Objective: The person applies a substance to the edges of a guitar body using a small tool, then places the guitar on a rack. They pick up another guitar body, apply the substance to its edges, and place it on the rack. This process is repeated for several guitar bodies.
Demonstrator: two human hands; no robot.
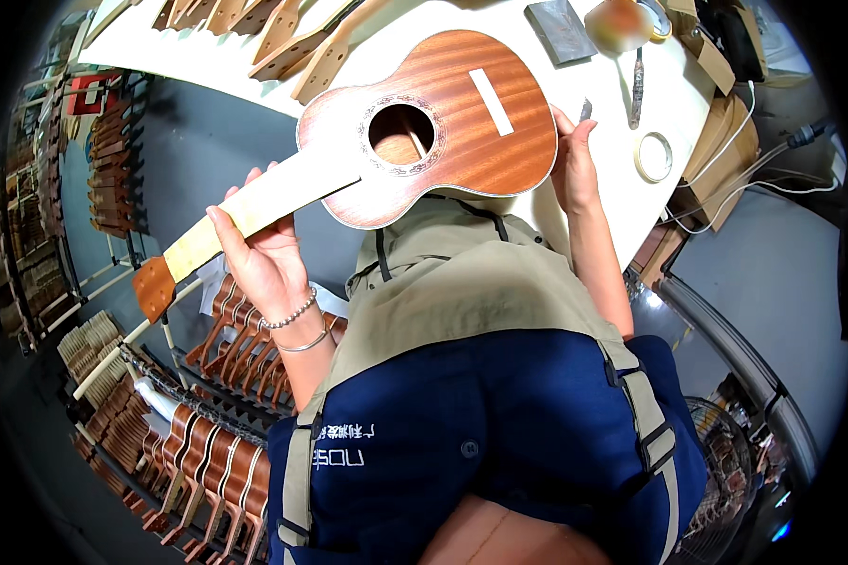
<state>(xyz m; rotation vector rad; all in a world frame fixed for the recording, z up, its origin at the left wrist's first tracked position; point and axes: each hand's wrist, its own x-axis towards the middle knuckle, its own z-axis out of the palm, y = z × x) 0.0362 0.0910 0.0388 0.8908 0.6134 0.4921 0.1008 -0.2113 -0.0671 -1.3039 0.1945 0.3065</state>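
Note:
A reddish-brown ukulele [523,99] without strings lies tilted across my view, soundhole facing up. A pale strip marks the bridge area on its top, and whitish and yellow tape covers the fretboard down to the brown headstock. My left hand [269,259] is wrapped around the neck from below, its thumb over the taped edge. At the body's bottom end, my right hand [576,169] grips the rim, its fingers partly hidden behind it. A small grey blade-like tip [586,109] shows just beyond the right thumb; whether the hand holds it I cannot tell.
On the white table [589,202] are a tape roll [653,156], a slim dark-handled tool [638,89], a grey block [561,32] and several wooden necks [322,66]. Racks of ukulele parts [212,461] stand at left. Cables [754,179] and a fan [716,480] are at right.

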